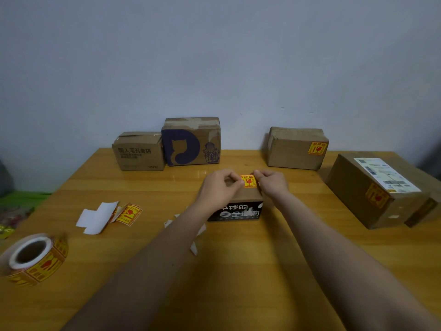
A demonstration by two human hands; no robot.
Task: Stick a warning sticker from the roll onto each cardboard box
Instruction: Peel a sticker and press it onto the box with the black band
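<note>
Currently: Warning Sticker Held on Centre Box

Both hands meet over the small brown cardboard box with a black printed front (pixel 241 211), which stands at the centre of the orange-brown wooden table (pixel 250 271). The left hand (pixel 220 187) pinches the left edge of the yellow-and-red warning sticker (pixel 248 181) with curled fingers; the right hand (pixel 272 182) pinches its right edge likewise. The sticker lies at the top of that box.

The roll of yellow warning stickers on a white core (pixel 35 259) lies at the near left of the table. Right of and beyond the roll, white backing paper (pixel 95 218) lies beside a loose yellow sticker (pixel 128 214).

Far left, a plain brown printed box (pixel 139 151) touches a brown box with a blue cat logo (pixel 191 142). Far right, a brown box (pixel 296 149) bears a yellow sticker. At the right edge, a large brown box with a white shipping label (pixel 372 192) also bears one.
</note>
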